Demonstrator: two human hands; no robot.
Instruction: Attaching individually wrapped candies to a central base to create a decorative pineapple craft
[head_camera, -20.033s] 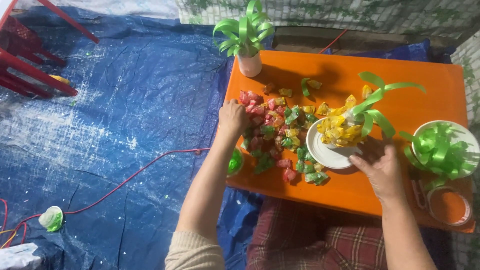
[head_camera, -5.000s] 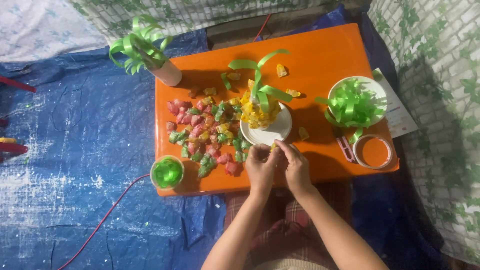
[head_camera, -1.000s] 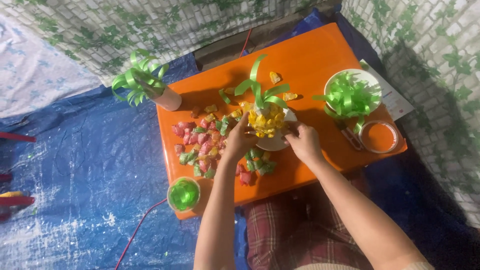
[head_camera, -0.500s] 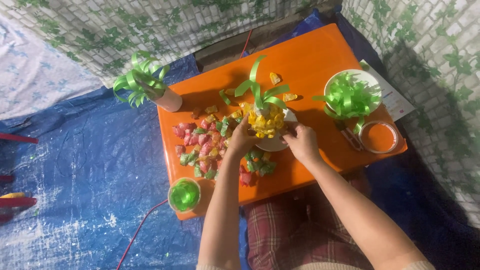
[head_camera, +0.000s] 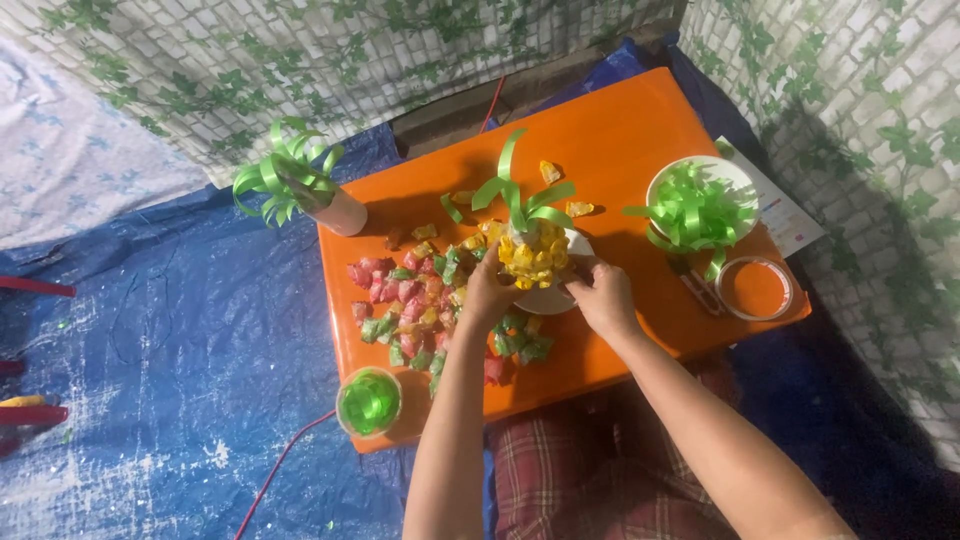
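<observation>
Left hand (head_camera: 487, 290) and right hand (head_camera: 603, 296) cupped around yellow candy cluster (head_camera: 530, 255) on white plate (head_camera: 548, 298), orange desk (head_camera: 610, 150); grip unclear.

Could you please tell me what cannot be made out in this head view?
- Left hand: its fingers curl out of sight, so its grip is unclear.
- White plate: mostly hidden by the yellow-and-green ornament and right hand.
- Red object: cut off by the left edge.
</observation>
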